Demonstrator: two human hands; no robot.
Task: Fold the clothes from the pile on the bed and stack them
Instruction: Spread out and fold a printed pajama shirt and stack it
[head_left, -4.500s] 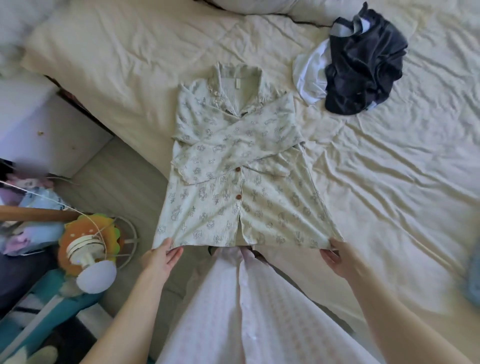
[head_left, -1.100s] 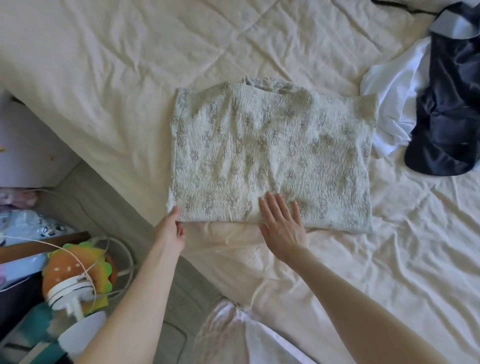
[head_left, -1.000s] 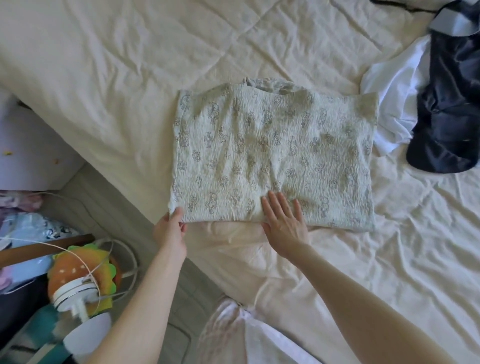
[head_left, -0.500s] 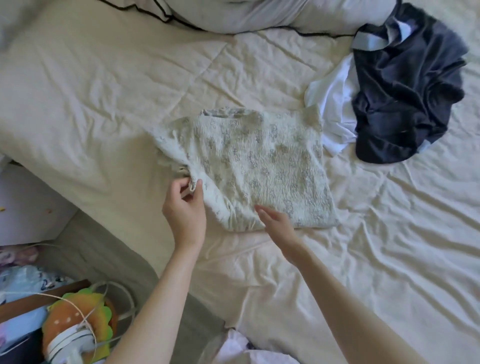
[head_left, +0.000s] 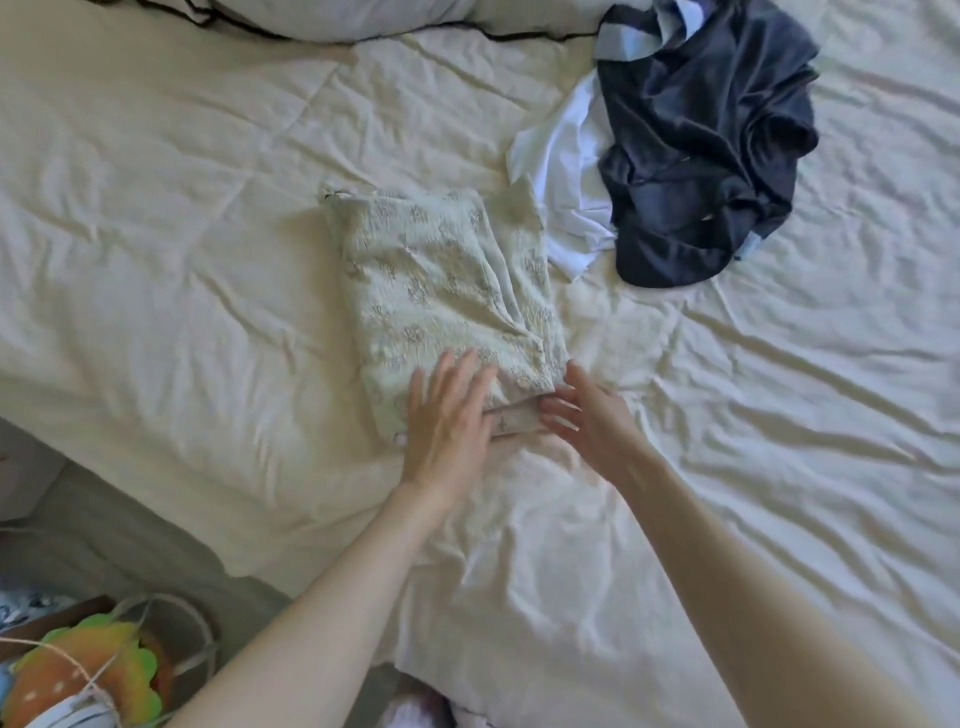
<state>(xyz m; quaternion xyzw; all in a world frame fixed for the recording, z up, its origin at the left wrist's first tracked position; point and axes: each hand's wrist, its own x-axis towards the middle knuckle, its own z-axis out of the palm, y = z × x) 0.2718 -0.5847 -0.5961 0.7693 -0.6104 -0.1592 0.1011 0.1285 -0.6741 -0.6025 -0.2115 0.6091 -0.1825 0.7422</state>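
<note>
The folded printed shirt (head_left: 441, 291) lies flat on the bed (head_left: 182, 270), now a narrow oblong whose long axis runs away from the person, tilted a little so that its far end leans left. Its near short edge is the end the hands are on. Its right side is less tidy: a crease runs down it, and a strip of the under layer shows beyond the top fold.

The left hand (head_left: 447, 415) lies on the near end of the shirt with fingers straight and slightly spread, pressing the cloth flat and holding nothing. The right hand (head_left: 587, 415) is just right of the shirt's near right corner, fingers loosely extended and pointing left toward that corner; its fingertips seem to touch the edge of the fold, though whether they slip under it I cannot tell. Neither hand grips the cloth.

Both hands are equally near the shirt, at the same short end, so I judge the coming move to be either a last smoothing along the long axis, away from the person, or a lift from this near edge to carry the bundle to a stack.

Beyond the shirt's far right corner, touching or nearly touching it, lies the white garment (head_left: 566, 171), with the dark navy garment (head_left: 701, 140) heaped partly over it, both unfolded.
</note>
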